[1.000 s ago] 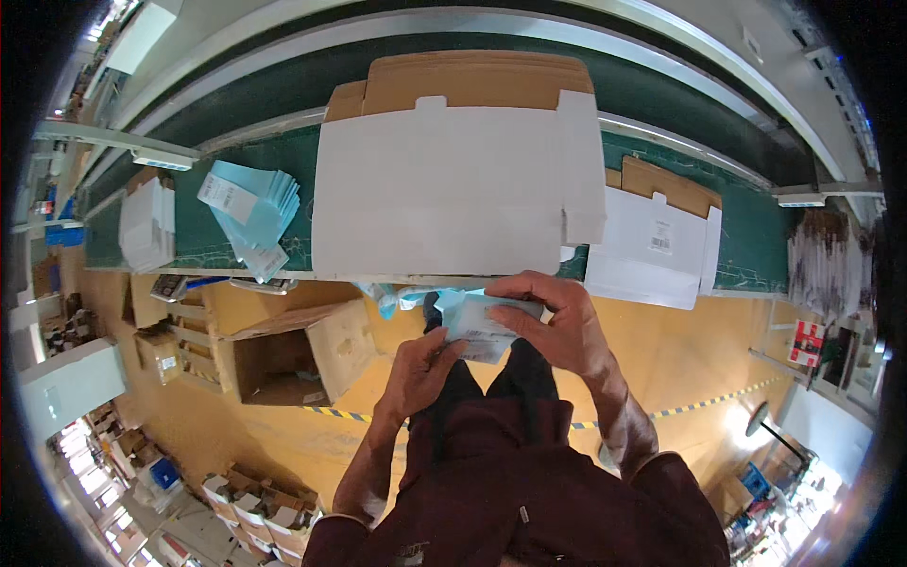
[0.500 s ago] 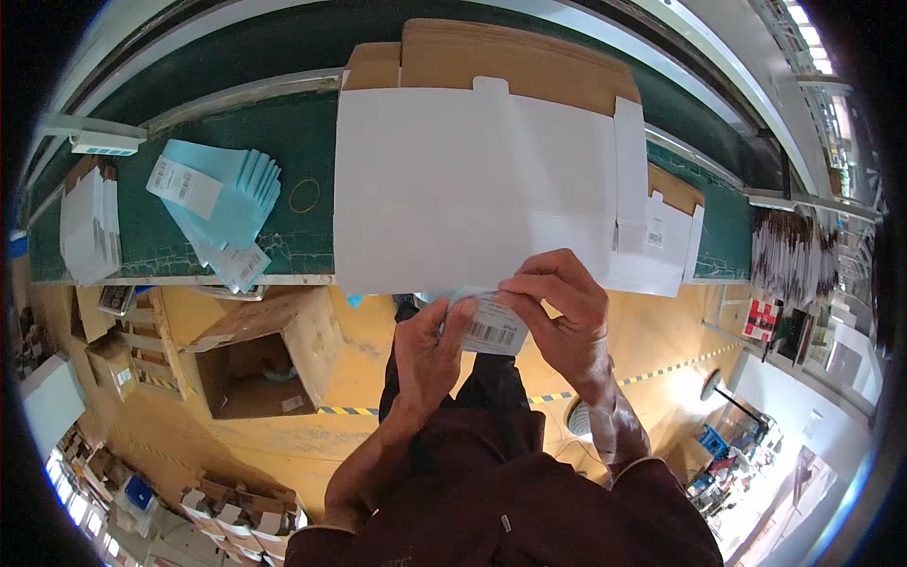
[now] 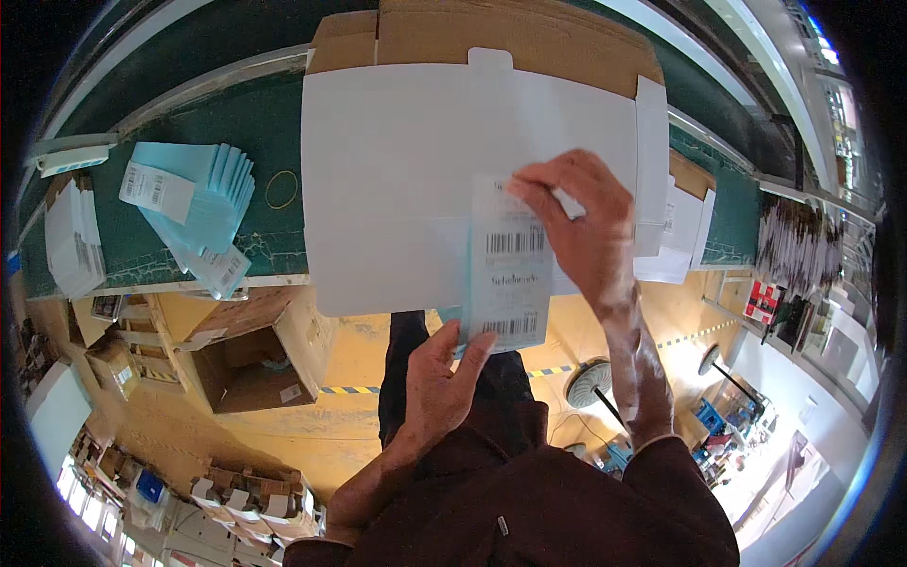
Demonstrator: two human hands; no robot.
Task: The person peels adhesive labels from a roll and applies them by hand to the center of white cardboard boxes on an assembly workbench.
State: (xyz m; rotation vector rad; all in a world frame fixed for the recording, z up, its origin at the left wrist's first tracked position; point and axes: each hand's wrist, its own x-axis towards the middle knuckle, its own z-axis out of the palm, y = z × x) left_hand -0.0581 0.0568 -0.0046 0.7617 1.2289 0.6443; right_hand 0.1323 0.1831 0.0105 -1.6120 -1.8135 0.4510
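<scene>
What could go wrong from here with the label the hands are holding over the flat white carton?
The label is held only at its ends, right hand at the top, left hand at the bottom, so it could land crooked or wrinkle on the white carton. The carton overhangs the green table's near edge, so pressing there might tip it.

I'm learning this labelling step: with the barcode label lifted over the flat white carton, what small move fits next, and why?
Probably lower the label flat onto the white carton: the right hand pinches its top edge over the carton, while the left hand steadies its bottom edge off the table.
</scene>
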